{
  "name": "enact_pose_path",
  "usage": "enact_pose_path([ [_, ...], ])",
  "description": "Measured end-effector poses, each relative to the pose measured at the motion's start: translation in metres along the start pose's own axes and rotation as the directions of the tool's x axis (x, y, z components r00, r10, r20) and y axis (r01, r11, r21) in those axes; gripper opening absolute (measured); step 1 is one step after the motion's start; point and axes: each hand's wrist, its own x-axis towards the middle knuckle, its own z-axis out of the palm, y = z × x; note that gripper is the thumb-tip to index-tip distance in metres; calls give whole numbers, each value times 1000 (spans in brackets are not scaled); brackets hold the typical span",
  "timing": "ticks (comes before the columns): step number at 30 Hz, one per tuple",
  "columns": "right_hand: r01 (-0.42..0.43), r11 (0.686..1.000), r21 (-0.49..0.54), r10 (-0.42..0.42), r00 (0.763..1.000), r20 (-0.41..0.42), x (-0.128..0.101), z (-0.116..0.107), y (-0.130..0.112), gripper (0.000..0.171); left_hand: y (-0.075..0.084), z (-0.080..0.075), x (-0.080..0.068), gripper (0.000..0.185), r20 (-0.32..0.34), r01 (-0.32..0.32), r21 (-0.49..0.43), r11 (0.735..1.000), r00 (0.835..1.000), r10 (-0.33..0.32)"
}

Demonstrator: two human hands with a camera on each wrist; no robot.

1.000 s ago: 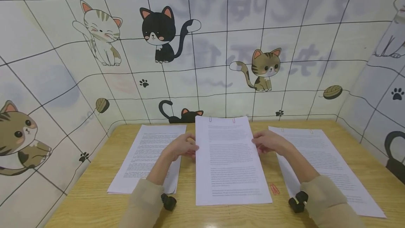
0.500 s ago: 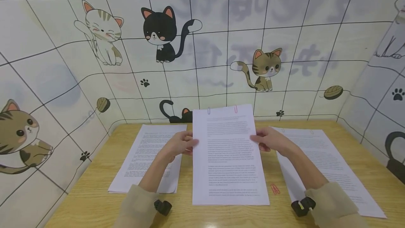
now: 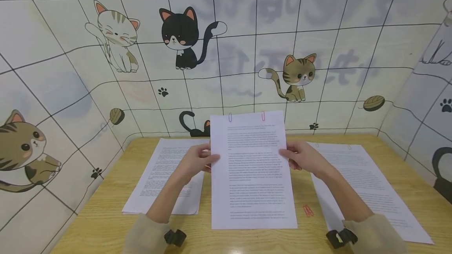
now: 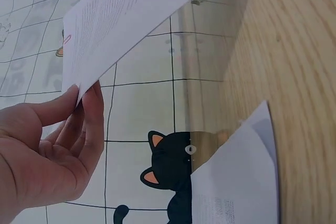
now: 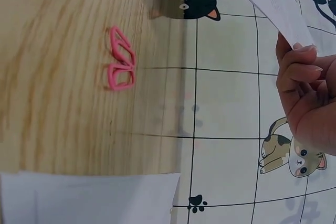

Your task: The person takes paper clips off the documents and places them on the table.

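In the head view, a printed paper stack (image 3: 252,175) is tilted up in the middle of the table, its far edge raised. A purple paper clip (image 3: 230,117) and a pink paper clip (image 3: 263,116) sit on its top edge. My left hand (image 3: 197,160) pinches the left side, thumb on the front and fingers behind. On the right side my right hand (image 3: 303,156) pinches the opposite edge the same way. Both wrist views show thumb and fingers meeting at the paper's edge, the left hand (image 4: 63,140) and the right hand (image 5: 310,93) alike.
A printed stack (image 3: 166,183) lies on the table at left. Another stack (image 3: 367,191), with clips at its far edge, lies at right. Pinkish-red clips (image 3: 308,211) rest on the wooden table (image 3: 95,222). A cat-patterned wall (image 3: 240,50) stands behind.
The held paper stack's far edge has risen and tilted up toward the camera, shifting slightly left. Both hands have kept their pinch on its sides, and the left hand has moved a little left.
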Motion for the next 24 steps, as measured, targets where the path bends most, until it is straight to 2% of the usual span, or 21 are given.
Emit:
enact_pose_path([
  [4,27,1000,6,-27,1000,-11,-3,2,-3,29,2,-1,-6,30,-13,-31,-20,999,999,31],
  [18,112,994,-4,-112,993,-44,-7,10,-8,28,5,-4,-18,17,-84,-106,44,993,990,109],
  [24,113,984,-138,-128,986,-105,-8,9,-9,32,7,-1,-18,13,-158,-137,63,989,977,146],
])
